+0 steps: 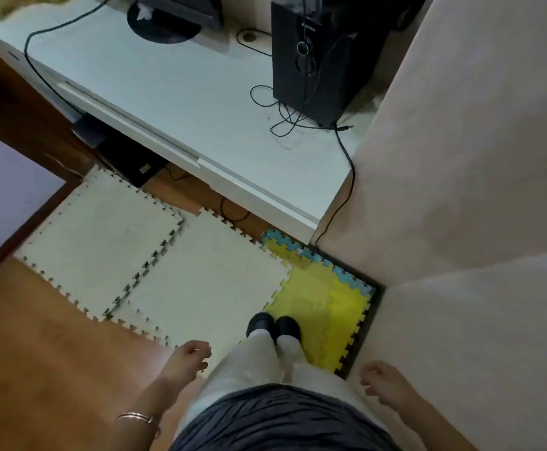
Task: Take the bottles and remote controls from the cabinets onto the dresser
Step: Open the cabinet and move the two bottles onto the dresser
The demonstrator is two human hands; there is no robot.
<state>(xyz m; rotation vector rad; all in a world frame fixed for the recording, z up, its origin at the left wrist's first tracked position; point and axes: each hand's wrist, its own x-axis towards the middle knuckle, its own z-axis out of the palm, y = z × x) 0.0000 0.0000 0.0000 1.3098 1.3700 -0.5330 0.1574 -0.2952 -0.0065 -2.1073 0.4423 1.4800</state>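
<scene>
I stand on foam floor mats facing a low white dresser (174, 92) whose long top runs from upper left to centre right. No bottle or remote control shows anywhere. My left hand (189, 358) hangs at my side near the bottom centre-left, fingers loosely curled and holding nothing. My right hand (384, 380) hangs at the lower right beside a tall beige cabinet (460, 157), fingers apart and holding nothing. The cabinet doors look closed.
A black speaker (311, 56) with tangled cables stands on the dresser's right end. A monitor base (165, 24) sits at the back. White puzzle mats (155, 262) and a yellow mat (324, 307) cover the wooden floor. A dark box (126, 154) lies under the dresser.
</scene>
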